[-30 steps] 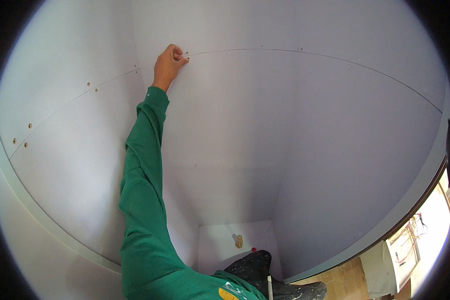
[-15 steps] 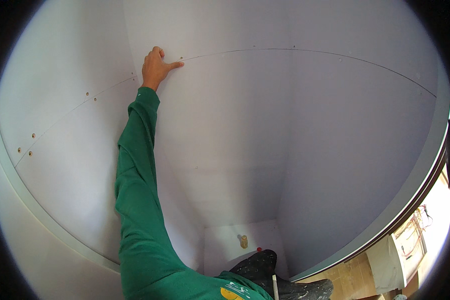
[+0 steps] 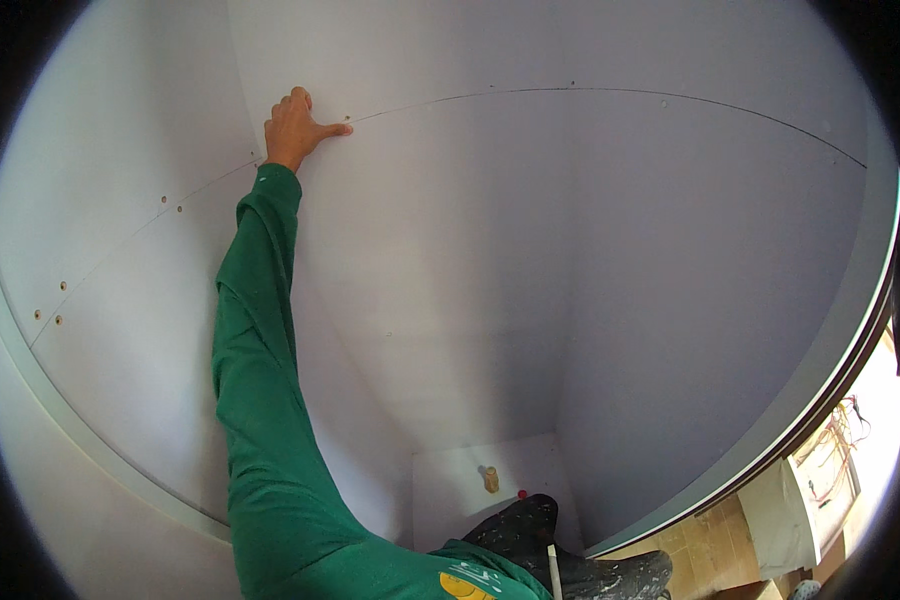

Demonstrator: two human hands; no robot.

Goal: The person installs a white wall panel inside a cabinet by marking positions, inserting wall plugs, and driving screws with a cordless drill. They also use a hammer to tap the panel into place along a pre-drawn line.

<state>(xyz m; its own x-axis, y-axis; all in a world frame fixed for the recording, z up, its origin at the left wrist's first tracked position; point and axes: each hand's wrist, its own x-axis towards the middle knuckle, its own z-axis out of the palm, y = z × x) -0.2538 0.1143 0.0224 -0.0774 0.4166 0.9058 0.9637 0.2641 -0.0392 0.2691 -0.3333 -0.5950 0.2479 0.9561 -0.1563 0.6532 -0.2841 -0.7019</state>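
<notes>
My left hand [image 3: 298,130], in a green sleeve, reaches up to the white wall panel [image 3: 440,220] near the inner left corner. Its thumb stretches to the right along the thin seam [image 3: 530,90] between the upper and lower panels. The other fingers are bent and lie close to the panel; nothing shows in them. A small screw head or hole [image 3: 347,118] sits just above the thumb tip. Left of the hand, several brass-coloured screw heads or holes [image 3: 59,320] follow the seam. My right hand is not in view.
Pale side walls [image 3: 710,280] enclose this narrow space. On the white surface below stand a small tan, cylinder-like piece [image 3: 491,480] and a little red thing [image 3: 522,494], beside my paint-specked dark trousers [image 3: 520,520]. Past the right edge lie wood-look flooring [image 3: 705,555] and loose wires [image 3: 835,440].
The view has shifted slightly, so the hand and seam appear a little further left. The hand keeps its pose against the panel, thumb outstretched.
</notes>
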